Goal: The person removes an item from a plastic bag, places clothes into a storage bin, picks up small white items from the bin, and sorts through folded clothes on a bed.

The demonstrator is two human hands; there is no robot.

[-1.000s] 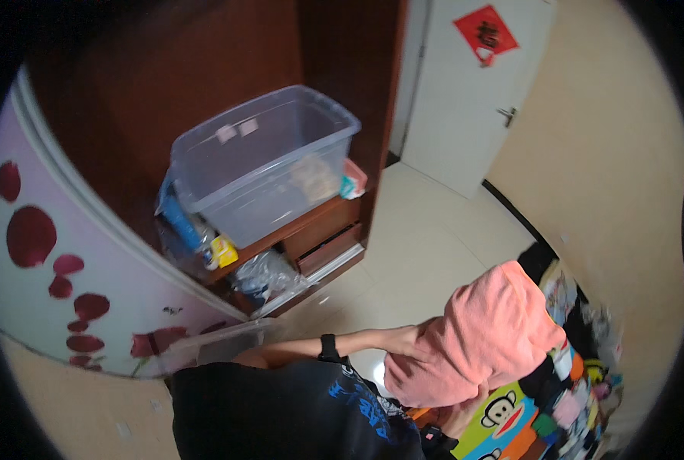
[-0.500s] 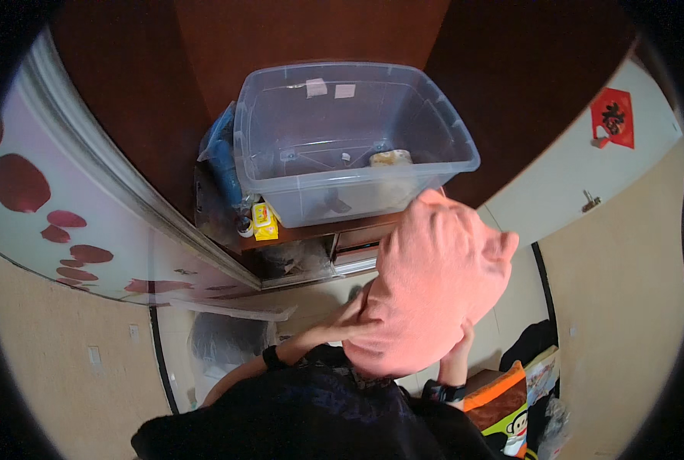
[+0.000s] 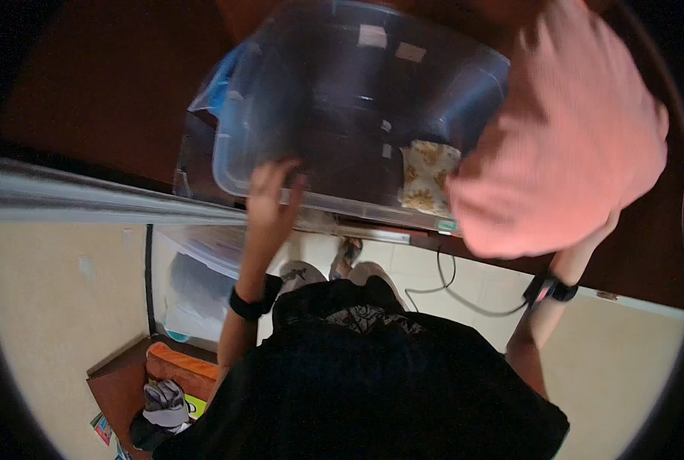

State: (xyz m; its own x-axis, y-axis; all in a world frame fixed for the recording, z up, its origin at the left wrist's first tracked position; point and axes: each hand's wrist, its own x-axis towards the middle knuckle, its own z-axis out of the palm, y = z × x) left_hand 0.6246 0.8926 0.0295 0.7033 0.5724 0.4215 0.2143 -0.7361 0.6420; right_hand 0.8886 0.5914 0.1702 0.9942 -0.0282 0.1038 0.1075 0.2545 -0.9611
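Note:
A large clear plastic bin (image 3: 342, 205) sits in front of me. Inside it, toward the right, lies a white packet with a yellowish-brown pattern (image 3: 428, 176). My left hand (image 3: 271, 201) is over the near-left rim, fingers spread apart and slightly blurred, holding nothing. To the right of the bin is a big soft pink bundle (image 3: 564, 153) with ear-like corners, smeared by motion. Its lower right side rests against my right hand (image 3: 606, 227), which grips it from below; the fingers are hidden behind it.
The bin stands on a dark brown wooden surface (image 3: 633, 264). Blue plastic wrapping (image 3: 221, 88) lies by its left side. A cable (image 3: 472, 307) trails across the floor. At lower left, a wooden box (image 3: 120, 379) holds an orange-brown cushion (image 3: 181, 364) and a grey cap (image 3: 164, 402).
The pink bundle has moved from between both hands to the bin's right side, now with my right hand alone. My left hand has let go and come to the bin's near rim. The view has turned.

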